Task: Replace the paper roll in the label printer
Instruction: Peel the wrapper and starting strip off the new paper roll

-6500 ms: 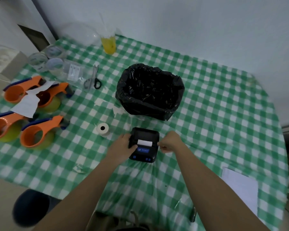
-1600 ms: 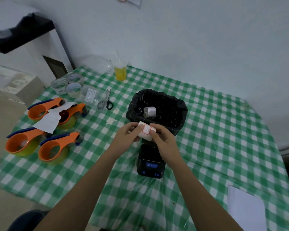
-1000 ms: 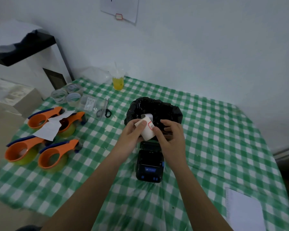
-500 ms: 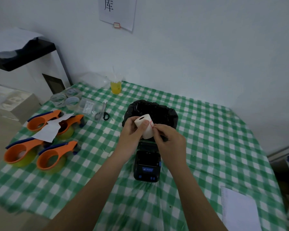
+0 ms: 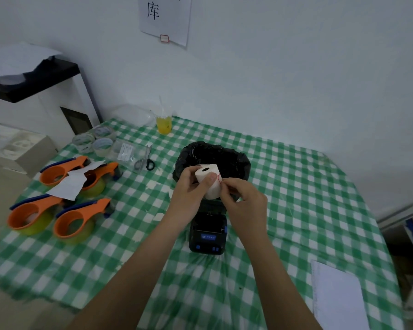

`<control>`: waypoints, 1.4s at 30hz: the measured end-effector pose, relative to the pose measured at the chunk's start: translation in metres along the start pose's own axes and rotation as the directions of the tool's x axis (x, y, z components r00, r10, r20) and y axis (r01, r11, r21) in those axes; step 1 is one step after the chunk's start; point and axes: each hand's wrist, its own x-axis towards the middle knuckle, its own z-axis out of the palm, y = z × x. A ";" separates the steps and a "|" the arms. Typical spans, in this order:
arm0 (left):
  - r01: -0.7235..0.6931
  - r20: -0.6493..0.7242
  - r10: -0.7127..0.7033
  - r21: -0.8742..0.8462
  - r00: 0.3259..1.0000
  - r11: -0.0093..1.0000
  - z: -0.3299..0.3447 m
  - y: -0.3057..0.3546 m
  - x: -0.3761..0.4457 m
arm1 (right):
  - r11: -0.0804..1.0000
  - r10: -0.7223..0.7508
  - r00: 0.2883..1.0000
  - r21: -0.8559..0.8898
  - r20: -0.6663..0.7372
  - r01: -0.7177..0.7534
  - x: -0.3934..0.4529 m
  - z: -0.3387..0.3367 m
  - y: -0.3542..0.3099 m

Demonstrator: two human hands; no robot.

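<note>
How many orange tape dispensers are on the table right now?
4, all at the table's left edge: two at the back under a paper sheet, two in front. None looks hidden.

The checked table [image 5: 296, 186] bears label printer [image 5: 208, 232], bin [image 5: 239, 163], scissors [image 5: 144, 159].

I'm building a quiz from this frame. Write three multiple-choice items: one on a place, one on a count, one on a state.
1. Where is the scissors?
A. left of the bin
B. on the printer
C. in the bin

2. How many orange tape dispensers?
A. two
B. four
C. six

3. The paper roll is:
A. inside the printer
B. lying on the cloth
C. held in both hands

Key: 1 A, it lies left of the black-lined bin. 2 B, four sit at the table's left. 3 C, the left hand and right hand hold it above the label printer.
</note>
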 end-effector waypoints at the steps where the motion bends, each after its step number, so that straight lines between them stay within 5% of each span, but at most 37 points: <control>1: 0.003 -0.001 -0.003 -0.003 1.000 1.000 0.000 0.000 -0.001 | 1.000 -0.005 1.000 0.008 -0.004 0.005 -0.001 0.000 -0.001; 37: 0.019 0.016 -0.019 -0.005 1.000 1.000 -0.011 0.006 -0.016 | 0.996 -0.064 0.997 -0.059 -0.036 0.062 -0.014 0.006 -0.010; 42: 0.025 0.016 -0.025 0.010 1.000 1.000 -0.011 0.007 -0.014 | 0.997 0.030 0.999 0.074 -0.041 -0.027 -0.014 0.003 -0.011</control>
